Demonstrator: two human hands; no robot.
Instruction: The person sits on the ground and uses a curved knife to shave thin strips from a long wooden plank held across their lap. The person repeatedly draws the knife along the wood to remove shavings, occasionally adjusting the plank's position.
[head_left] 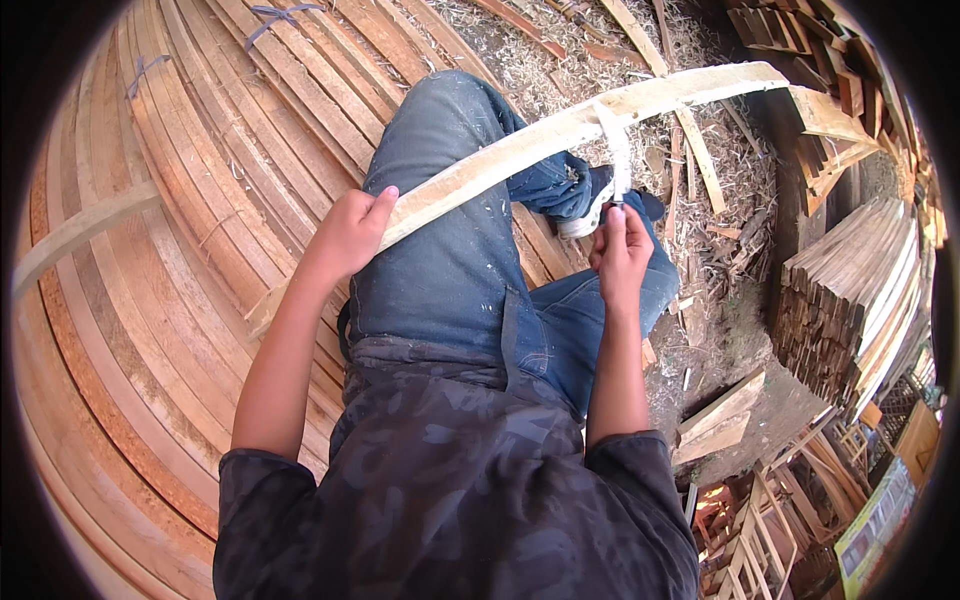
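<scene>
A long pale wooden strip (560, 128) slants across my raised thigh, from lower left to upper right. It appears curved in this view. My left hand (352, 232) is closed around its near part, thumb along the top. Beyond the knee, my right hand (620, 250) pinches the lower end of a slim whitish piece (617, 155). A small dark bit shows at those fingertips. The piece's upper end lies against the wooden strip; I cannot make out whether it is a blade or a cord.
Long boards (200, 290) lie side by side beneath me and to my left, some bundled with dark ties (280, 17). Wood shavings (520, 60) cover the ground ahead. A stack of thin wood (850, 290) stands at right. Scrap frames (770, 525) lie at lower right.
</scene>
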